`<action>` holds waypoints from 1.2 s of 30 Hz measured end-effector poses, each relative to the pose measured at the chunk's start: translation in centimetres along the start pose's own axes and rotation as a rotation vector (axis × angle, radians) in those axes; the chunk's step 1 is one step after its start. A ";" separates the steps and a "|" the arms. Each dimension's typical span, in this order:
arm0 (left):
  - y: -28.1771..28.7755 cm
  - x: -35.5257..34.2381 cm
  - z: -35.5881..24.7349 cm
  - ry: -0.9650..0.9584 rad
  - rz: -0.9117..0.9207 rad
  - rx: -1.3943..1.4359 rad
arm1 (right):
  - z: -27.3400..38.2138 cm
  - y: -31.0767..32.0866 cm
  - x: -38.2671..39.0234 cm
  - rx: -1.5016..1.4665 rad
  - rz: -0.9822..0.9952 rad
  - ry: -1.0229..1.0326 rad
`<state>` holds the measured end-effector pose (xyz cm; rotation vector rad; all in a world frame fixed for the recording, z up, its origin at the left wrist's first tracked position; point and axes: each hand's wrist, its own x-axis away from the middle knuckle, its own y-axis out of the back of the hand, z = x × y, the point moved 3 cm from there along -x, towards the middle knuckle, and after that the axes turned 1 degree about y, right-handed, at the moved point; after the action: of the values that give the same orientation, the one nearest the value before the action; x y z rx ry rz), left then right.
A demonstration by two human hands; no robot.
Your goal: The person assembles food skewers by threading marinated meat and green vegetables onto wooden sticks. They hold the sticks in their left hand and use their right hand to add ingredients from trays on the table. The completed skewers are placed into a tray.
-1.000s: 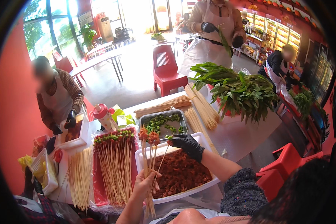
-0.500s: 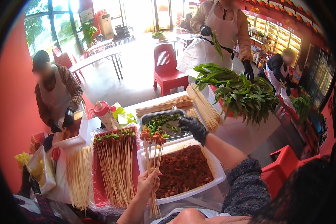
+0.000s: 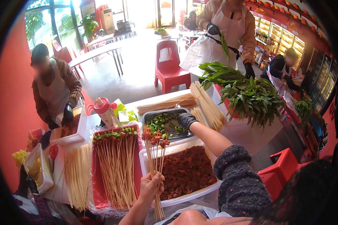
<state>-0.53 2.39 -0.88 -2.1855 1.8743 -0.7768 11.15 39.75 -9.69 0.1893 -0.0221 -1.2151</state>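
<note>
Gripping pale wooden skewers [image 3: 152,165], bare left hand [image 3: 152,186]! Chopped green pieces [image 3: 160,124] lie left of the nearer, black-gloved right hand [image 3: 187,120], finger spread unclear.

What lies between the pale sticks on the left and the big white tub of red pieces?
A red tray of skewers, edged with clear plastic, lies there in the head view.

I look out from the wearer's head through the left fisheye of a side-by-side pair, angled down and forward across the white table [image 3: 249,129]. The left hand [image 3: 152,185] and right hand [image 3: 187,120] sit near me; the red chair [image 3: 171,69] stands farther off, the windows [image 3: 62,28] well beyond, upper left.
</note>
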 end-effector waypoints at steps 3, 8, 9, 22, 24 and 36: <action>-0.5 -0.5 0.0 0.000 0.007 -0.056 | -1.9 1.8 0.4 0.081 0.070 -0.190; -0.2 0.1 -0.5 0.007 -0.042 -0.063 | 3.6 -0.6 4.7 1.367 0.436 0.080; -0.3 0.0 -0.5 0.015 -0.029 -0.065 | 3.6 -0.3 4.9 1.366 0.402 0.118; -0.4 -0.4 -0.1 -0.102 -0.063 -0.092 | 10.6 -0.1 14.7 -0.549 0.241 -0.143; -0.5 -0.4 -0.1 -0.117 -0.048 -0.105 | 11.1 -0.7 16.8 -0.716 0.183 -0.251; -0.9 -0.1 -0.3 -0.084 -0.065 -0.180 | 12.8 -0.6 19.5 -0.838 0.079 -0.322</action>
<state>0.09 2.75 -0.22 -2.3563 1.9075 -0.5358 15.89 19.60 1.11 -0.7319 0.1959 -1.0755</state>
